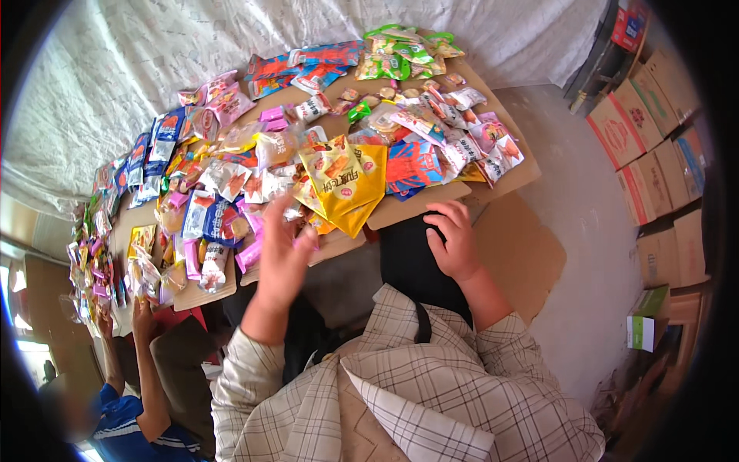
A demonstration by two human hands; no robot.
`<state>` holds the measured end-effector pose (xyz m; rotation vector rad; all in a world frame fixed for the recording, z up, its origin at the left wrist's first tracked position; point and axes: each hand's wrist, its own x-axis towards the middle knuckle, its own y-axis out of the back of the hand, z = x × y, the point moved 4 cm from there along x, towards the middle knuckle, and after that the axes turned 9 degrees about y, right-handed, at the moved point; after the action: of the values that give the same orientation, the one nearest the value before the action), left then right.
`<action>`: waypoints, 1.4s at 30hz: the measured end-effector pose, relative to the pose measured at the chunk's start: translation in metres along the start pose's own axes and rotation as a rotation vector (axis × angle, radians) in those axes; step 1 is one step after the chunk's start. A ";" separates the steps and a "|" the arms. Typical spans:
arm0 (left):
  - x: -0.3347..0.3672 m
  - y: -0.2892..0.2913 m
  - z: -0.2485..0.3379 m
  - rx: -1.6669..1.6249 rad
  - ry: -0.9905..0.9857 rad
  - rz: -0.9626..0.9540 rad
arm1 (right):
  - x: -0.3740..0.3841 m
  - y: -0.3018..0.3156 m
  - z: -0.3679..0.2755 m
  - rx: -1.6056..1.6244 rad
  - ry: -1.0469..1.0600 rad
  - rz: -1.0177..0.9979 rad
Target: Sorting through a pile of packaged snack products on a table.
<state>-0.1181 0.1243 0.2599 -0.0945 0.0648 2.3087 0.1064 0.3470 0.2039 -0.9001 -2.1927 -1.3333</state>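
Note:
My left hand point(282, 258) is raised over the table's near edge, its thumb and fingers apart and nothing visible in it. Just beyond it lies a yellow snack packet point(336, 177) with another bright yellow bag point(372, 182) partly under it. Whether my fingertips touch the packets, I cannot tell. At the near edge, my right hand point(456, 240) holds nothing visible, its fingers loosely bent and apart. The closest packet to it is a red and blue snack bag point(414, 166). Left of my left hand are a blue and white packet point(199, 215) and pink-wrapped sticks point(249, 256).
Many mixed snacks cover the cardboard-topped table point(517, 171). Green and white bags point(396, 52) are stacked at the far side, beside red and blue packets point(327, 54). A co-worker in a blue shirt point(127, 423) handles packets at lower left. Cartons point(616, 131) stand at right.

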 end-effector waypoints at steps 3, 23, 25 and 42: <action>-0.051 -0.018 -0.033 0.258 0.167 -0.564 | -0.001 -0.001 0.003 0.003 0.011 0.013; -0.408 0.252 -0.417 0.257 0.765 1.321 | -0.011 -0.010 0.018 -0.068 0.039 -0.091; -0.430 0.230 -0.475 -0.143 0.765 1.216 | -0.011 -0.011 0.018 -0.072 0.038 -0.108; -0.211 0.201 -0.188 0.052 0.248 0.916 | 0.012 -0.001 -0.009 -0.092 0.030 -0.002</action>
<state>-0.1162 -0.1808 0.0948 -0.3922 0.3577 3.1910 0.0979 0.3424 0.2150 -0.9054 -2.1252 -1.4498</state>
